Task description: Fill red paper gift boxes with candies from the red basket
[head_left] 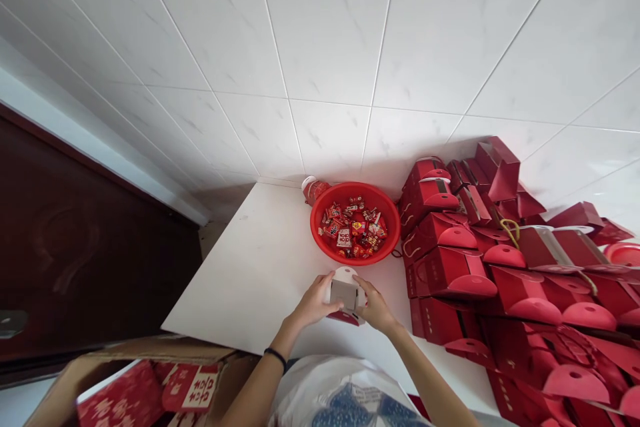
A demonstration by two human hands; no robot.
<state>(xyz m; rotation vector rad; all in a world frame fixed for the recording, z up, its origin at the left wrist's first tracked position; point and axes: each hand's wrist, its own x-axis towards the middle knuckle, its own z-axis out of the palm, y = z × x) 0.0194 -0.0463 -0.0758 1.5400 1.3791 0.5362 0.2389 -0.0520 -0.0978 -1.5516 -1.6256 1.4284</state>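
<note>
Between my two hands is a small candy gift box (344, 293), its pale inner side facing up and a rounded white flap at the far end. Some red shows along its near edge. My left hand (313, 301) grips the left side, thumb laid across the near part. On the opposite side, my right hand (376, 307) has its fingers closed on the edge. Just beyond the box stands a red plastic basin (320, 240) with many small wrapped candies (358, 227) inside.
Red gift boxes (450, 270) are stacked high along the right of the white table (235, 267). A red and white container (313, 189) stands behind the basin, near the tiled wall (330, 133). At lower left, a cardboard carton (165, 347) holds red printed packages (123, 397).
</note>
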